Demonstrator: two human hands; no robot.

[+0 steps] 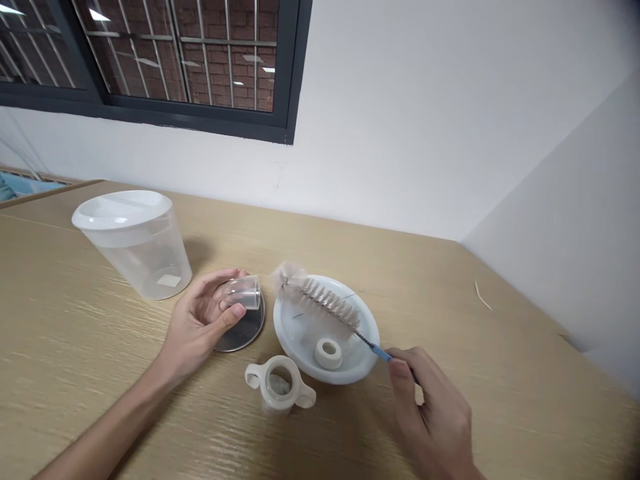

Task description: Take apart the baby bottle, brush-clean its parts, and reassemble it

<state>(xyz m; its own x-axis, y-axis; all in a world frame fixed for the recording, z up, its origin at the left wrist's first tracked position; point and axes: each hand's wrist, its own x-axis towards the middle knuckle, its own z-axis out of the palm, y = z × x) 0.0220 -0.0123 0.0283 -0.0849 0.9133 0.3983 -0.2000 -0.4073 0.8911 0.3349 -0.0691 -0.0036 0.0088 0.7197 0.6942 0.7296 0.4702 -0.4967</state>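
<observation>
Between the thumb and fingers of my left hand lies a small clear plastic cup-shaped piece, tipped on its side with its mouth facing right. My right hand is closed round the blue handle of a bottle brush, whose bristles stretch leftward over a white bowl. A white ring-shaped cap sits inside the bowl. Nearer me stands a small bottle with two white handles, open at the top. Under my left hand is a dark round lid or disc.
A translucent plastic pitcher with a white lid stands at the back left of the wooden table. A thin pale strip lies on the right. Behind the table rise a white wall and a barred window.
</observation>
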